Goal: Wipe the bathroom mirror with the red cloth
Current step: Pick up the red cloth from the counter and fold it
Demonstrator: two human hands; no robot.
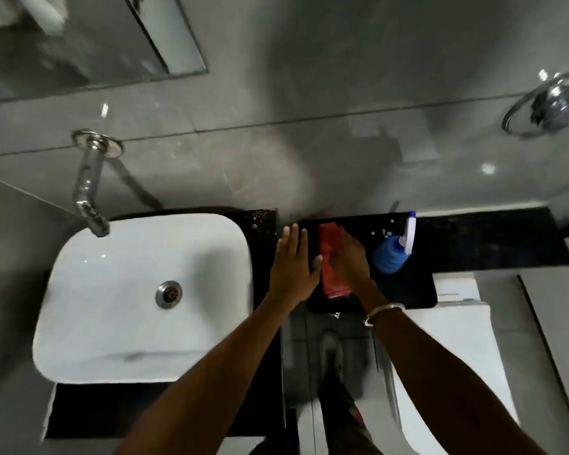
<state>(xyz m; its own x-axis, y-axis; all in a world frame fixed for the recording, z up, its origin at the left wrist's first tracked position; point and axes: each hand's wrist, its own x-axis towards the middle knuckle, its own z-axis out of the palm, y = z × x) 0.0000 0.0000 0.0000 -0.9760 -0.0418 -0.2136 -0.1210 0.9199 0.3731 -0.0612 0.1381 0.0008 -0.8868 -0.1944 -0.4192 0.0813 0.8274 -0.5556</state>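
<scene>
The red cloth (331, 257) lies folded in a long strip on the black counter (418, 287), between my two hands. My left hand (293, 267) is flat with fingers straight, just left of the cloth, thumb touching its edge. My right hand (352, 261) rests on the cloth's right side, fingers laid over it; a metal bangle sits on that wrist. Whether this hand grips the cloth is unclear. The mirror (79, 37) hangs on the grey wall at the upper left, its lower right corner in view.
A blue spray bottle (393, 252) with a white trigger stands right of the cloth. A white basin (112, 307) with a chrome wall tap (87, 185) sits at left. A chrome ring fixture (549, 106) is on the wall at right. White toilet below right.
</scene>
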